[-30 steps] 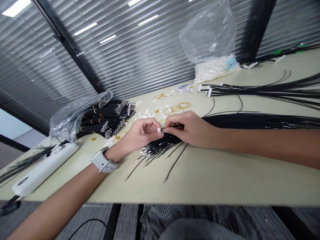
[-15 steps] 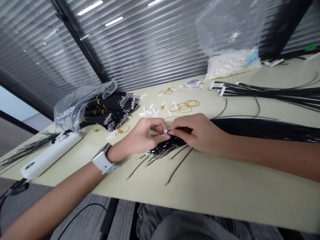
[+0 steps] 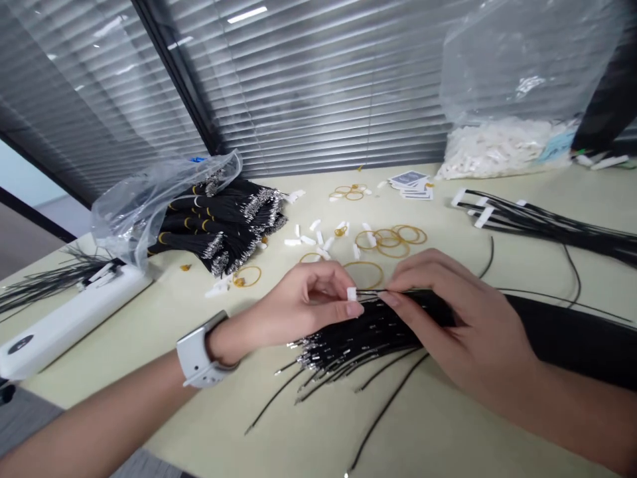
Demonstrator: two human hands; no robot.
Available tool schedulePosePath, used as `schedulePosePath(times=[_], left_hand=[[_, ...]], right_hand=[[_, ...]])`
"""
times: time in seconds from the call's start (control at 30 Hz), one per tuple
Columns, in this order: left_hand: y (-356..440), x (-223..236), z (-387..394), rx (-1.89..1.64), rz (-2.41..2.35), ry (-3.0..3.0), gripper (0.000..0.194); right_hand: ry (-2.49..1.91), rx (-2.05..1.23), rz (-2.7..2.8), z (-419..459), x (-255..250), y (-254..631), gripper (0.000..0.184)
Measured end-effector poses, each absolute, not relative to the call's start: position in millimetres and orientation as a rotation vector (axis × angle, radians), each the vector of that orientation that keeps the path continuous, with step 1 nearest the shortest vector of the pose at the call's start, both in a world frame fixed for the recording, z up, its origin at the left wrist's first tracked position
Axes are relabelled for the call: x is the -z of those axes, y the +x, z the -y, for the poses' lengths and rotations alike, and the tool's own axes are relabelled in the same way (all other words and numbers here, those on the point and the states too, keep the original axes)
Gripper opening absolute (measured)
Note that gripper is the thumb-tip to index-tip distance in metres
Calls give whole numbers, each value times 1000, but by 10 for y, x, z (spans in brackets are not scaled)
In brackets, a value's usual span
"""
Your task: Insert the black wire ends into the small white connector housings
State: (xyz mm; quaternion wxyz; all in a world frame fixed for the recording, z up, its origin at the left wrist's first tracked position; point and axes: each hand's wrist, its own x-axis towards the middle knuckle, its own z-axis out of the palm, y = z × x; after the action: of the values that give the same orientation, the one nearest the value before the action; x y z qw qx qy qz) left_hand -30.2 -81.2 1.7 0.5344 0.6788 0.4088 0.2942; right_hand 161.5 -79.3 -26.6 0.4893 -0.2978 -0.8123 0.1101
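Observation:
My left hand, with a pale watch on its wrist, pinches a small white connector housing between thumb and forefinger. Thin black wires run from the housing to my right hand, whose thumb and forefinger are closed on them a short way along. Whether the wire ends are fully inside the housing I cannot tell. Beneath both hands lies a thick bundle of black wires with bare metal terminals at its left end. A few strands fan out toward the table's front edge.
Loose white housings and yellow rubber bands lie behind my hands. Tied bundles in plastic stand back left, near a white elongated box. A bag of white housings, cards and wires with housings sit back right.
My right hand has drawn back to the right from my left fingertips, so a stretch of wire shows between them. The camera view has moved closer to the table.

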Motion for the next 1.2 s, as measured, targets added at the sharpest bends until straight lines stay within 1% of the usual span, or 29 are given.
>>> schedulePosePath(times=[0.13, 0.33, 0.6, 0.7, 0.77, 0.93, 1.07, 1.2], left_hand=[[-329, -18, 788, -709, -977, 1499, 14], [-356, 5, 787, -719, -966, 1449, 16], [-325, 70, 811, -700, -1014, 1445, 23], [-322, 69, 819, -691, -1028, 1435, 22], [-322, 64, 821, -696, -1010, 1433, 19], [-318, 52, 822, -690, -1057, 1494, 14], [-307, 37, 830, -697, -1095, 1556, 17], [-287, 9, 842, -689, -1117, 1555, 17]], right_hand=[[-762, -190, 1949, 817, 237, 1610, 10], [-627, -16, 2044, 821, 248, 1620, 18], [-714, -91, 2160, 775, 330, 1621, 13], [-724, -108, 2184, 768, 363, 1640, 12], [-716, -49, 2216, 760, 380, 1645, 11], [-614, 234, 2294, 756, 357, 1659, 18], [-559, 282, 2317, 782, 300, 1682, 16], [-562, 305, 2341, 811, 313, 1703, 21]])
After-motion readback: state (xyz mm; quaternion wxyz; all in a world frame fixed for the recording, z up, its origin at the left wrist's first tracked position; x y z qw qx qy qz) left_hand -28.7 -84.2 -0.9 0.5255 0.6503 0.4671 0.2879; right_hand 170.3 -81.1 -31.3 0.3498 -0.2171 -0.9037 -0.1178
